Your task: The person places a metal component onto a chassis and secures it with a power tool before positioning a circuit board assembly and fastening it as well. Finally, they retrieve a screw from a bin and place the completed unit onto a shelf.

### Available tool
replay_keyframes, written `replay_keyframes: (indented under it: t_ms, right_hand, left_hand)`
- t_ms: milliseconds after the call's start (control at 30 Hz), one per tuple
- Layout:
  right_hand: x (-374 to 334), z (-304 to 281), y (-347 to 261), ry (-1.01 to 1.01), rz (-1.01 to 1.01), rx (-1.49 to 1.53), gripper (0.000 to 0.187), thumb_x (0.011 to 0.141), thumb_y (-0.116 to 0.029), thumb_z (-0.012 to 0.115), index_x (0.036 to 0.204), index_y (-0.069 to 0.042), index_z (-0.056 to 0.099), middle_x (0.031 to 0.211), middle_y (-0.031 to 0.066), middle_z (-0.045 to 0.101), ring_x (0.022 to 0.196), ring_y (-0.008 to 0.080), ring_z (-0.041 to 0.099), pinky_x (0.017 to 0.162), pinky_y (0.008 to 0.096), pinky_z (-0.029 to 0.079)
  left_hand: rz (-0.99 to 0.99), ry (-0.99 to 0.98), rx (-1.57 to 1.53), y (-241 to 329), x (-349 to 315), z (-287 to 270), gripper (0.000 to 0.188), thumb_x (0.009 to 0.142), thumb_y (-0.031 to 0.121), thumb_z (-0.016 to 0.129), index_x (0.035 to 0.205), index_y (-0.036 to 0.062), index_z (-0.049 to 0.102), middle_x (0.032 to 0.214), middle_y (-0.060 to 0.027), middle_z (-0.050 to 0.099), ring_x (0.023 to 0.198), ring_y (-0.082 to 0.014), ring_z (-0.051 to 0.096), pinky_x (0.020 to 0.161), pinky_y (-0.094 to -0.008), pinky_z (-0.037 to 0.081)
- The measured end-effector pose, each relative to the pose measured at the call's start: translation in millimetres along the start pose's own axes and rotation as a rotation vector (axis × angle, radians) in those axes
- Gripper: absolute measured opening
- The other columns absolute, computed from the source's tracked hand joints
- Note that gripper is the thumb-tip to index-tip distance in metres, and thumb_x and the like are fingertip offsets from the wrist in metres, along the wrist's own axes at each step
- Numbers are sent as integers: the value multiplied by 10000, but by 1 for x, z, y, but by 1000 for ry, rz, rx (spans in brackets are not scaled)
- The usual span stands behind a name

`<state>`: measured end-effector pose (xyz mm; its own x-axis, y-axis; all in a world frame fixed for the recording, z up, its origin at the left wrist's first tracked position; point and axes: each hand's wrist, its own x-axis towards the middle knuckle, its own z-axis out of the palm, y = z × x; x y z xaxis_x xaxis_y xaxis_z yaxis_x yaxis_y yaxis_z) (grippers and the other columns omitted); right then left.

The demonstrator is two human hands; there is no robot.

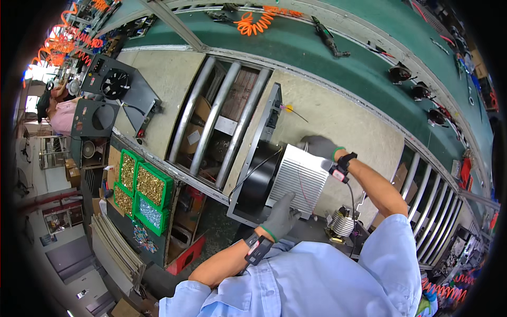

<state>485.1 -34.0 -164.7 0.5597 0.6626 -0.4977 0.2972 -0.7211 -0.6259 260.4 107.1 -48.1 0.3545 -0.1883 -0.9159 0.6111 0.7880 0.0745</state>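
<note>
A silver finned metal block, like a heat sink (301, 179), is held between my two grey-gloved hands. My left hand (281, 217) grips its near edge, with the thumb and fingers bent against it. My right hand (319, 146) closes on its far edge; its fingertips are partly hidden. Directly left of the block, a black round duct (261, 166) is set against an upright dark grey metal panel (253, 138). A black cable (253, 174) arches over the duct. Close to my right forearm sits a smaller ribbed metal part (342, 225) with wires.
Steel rollers (215, 113) lie left of the work board (338, 113), and more rollers (422, 195) lie right. Green bins (154, 184) hold small brass-coloured and silver parts. A grey fan housing (113, 82) stands farther left, near another person (60, 111). A power screwdriver (328, 37) lies on the green bench.
</note>
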Motion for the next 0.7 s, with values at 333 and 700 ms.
replay_keyframes:
  t_ms: [333,700]
  right_hand:
    - [-6,-58,48,491,425,1025,357,894,-328,646,1001,11,615,759,84,636,588,179,617,515,321,506]
    - [-40,27,-35,23,300,86,774,900,-622,475,1240,61,603,1239,283,613,1161,391,594,1001,424,445]
  left_hand:
    - [831,-107,291,64,-110,-30,327,971,173,506,1212,-47,528,1171,-180,585,1046,-262,624,928,-387,518]
    - [510,203,588,28,-104,-103,610,970,353,574,1448,78,313,1226,-114,523,1077,-263,600,884,-434,548]
